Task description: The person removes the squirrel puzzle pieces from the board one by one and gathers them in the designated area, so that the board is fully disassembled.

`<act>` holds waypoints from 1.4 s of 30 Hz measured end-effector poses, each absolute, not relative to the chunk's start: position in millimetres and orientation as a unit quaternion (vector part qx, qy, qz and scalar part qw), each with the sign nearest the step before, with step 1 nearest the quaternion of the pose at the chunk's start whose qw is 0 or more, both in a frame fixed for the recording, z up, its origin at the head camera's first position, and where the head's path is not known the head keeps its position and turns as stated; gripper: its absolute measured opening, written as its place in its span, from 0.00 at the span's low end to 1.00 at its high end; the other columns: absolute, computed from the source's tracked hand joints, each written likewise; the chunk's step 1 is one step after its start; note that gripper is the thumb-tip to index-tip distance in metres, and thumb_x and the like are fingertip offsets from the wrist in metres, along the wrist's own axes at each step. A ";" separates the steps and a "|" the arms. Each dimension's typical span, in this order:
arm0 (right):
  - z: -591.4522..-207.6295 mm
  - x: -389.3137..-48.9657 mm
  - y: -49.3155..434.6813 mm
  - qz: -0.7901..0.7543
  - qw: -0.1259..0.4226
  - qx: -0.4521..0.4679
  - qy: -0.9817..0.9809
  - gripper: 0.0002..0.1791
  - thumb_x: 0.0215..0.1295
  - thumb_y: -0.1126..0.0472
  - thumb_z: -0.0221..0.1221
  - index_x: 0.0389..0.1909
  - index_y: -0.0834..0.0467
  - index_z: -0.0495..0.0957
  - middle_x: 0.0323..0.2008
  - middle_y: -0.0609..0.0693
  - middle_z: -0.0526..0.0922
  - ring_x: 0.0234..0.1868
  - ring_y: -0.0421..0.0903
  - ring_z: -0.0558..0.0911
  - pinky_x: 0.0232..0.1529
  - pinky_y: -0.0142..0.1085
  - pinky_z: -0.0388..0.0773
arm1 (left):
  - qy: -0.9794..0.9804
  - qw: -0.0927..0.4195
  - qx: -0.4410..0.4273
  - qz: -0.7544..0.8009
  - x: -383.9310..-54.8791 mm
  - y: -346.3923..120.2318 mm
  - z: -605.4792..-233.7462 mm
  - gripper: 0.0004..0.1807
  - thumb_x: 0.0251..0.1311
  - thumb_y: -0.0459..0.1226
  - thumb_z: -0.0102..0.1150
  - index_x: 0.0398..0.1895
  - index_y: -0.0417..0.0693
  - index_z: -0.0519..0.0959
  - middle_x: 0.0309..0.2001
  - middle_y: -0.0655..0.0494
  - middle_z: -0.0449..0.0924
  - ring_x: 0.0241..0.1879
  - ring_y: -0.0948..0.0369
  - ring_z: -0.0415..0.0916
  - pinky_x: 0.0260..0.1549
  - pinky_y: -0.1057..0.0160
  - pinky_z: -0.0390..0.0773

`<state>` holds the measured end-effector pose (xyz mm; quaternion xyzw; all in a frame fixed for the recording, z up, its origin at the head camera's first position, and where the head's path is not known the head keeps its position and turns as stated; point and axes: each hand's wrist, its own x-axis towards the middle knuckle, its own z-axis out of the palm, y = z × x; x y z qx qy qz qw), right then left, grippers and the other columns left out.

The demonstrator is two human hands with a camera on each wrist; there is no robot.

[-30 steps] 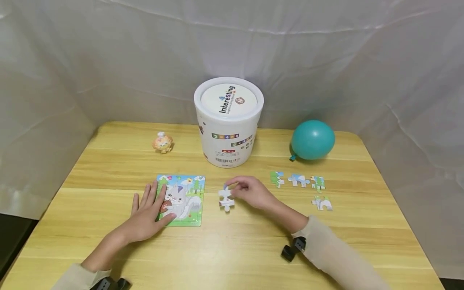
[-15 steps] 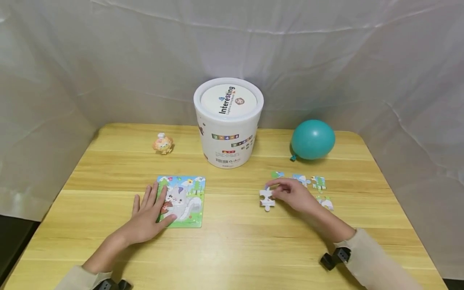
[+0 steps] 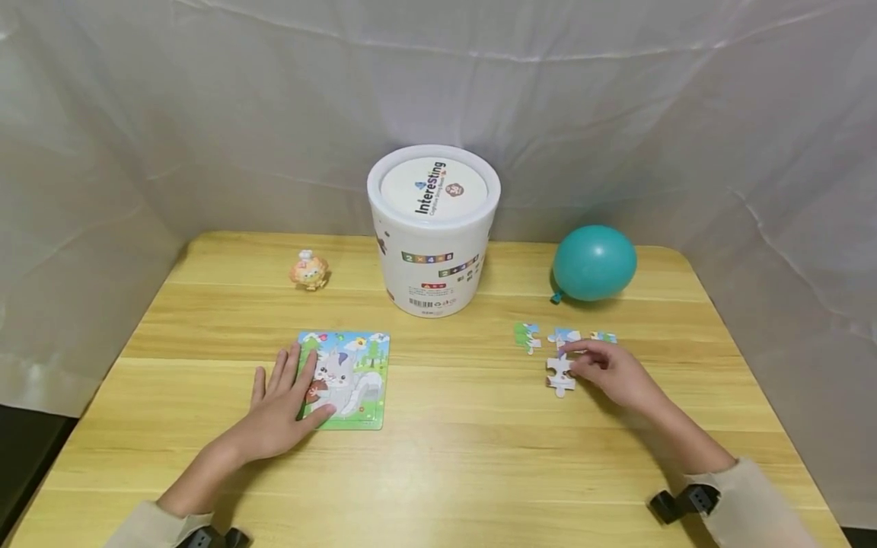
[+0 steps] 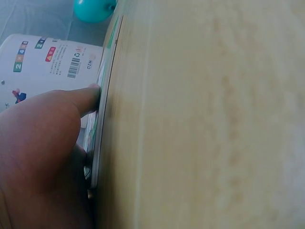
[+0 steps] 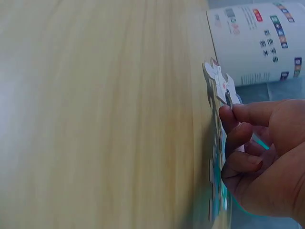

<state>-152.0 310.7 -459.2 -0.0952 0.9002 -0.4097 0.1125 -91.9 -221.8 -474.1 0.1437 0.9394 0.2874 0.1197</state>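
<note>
My left hand (image 3: 274, 418) lies with straight, spread fingers over the left side of a square squirrel jigsaw puzzle (image 3: 356, 384). The thumb (image 4: 88, 99) rests on the puzzle's near part in the left wrist view. On the right, my right hand (image 3: 617, 374) pinches a white jigsaw piece (image 3: 559, 378) with a face on it between thumb and fingertips. In the right wrist view that jigsaw piece (image 5: 218, 82) is tilted, slightly above the table. Just behind it lie a green piece (image 3: 525, 336), a blue-and-white piece (image 3: 566, 336) and a partly covered piece (image 3: 604, 336).
A white lidded bucket (image 3: 434, 236) stands at the back middle. To its right sits a teal balloon (image 3: 594, 262), to its left a small orange toy figure (image 3: 310, 270). Grey cloth (image 3: 274, 114) hangs behind the wooden table (image 3: 438, 472).
My right hand has carried the white jigsaw piece rightward, from beside the puzzle to the loose pieces. One loose piece is now hidden behind that hand. The left hand has stayed in place.
</note>
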 end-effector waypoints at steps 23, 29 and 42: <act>-455.5 -149.9 314.3 -0.380 0.072 -0.102 0.917 0.12 0.70 0.67 0.63 0.53 0.62 0.82 0.30 0.53 0.79 0.20 0.42 0.72 0.20 0.33 0.72 | 0.938 0.115 0.144 0.294 -92.1 -220.9 -473.2 0.52 0.72 0.55 0.55 0.82 0.37 0.38 0.79 0.32 0.21 0.77 0.35 0.18 0.66 0.31 0.16; -452.6 -157.1 292.0 -0.377 0.055 -0.128 0.916 0.11 0.67 0.69 0.65 0.49 0.63 0.84 0.30 0.49 0.81 0.25 0.41 0.71 0.23 0.31 0.69 | 0.940 0.106 0.139 0.292 -92.5 -221.5 -473.1 0.52 0.71 0.55 0.58 0.82 0.36 0.42 0.80 0.31 0.24 0.77 0.34 0.21 0.66 0.29 0.19; -448.9 -171.6 221.9 -0.455 0.143 -0.168 0.863 0.14 0.72 0.59 0.63 0.53 0.62 0.83 0.35 0.55 0.85 0.30 0.52 0.80 0.27 0.33 0.77 | 0.953 0.046 0.132 0.267 -95.6 -223.7 -467.3 0.53 0.64 0.55 0.67 0.80 0.35 0.52 0.78 0.28 0.43 0.76 0.30 0.41 0.66 0.23 0.40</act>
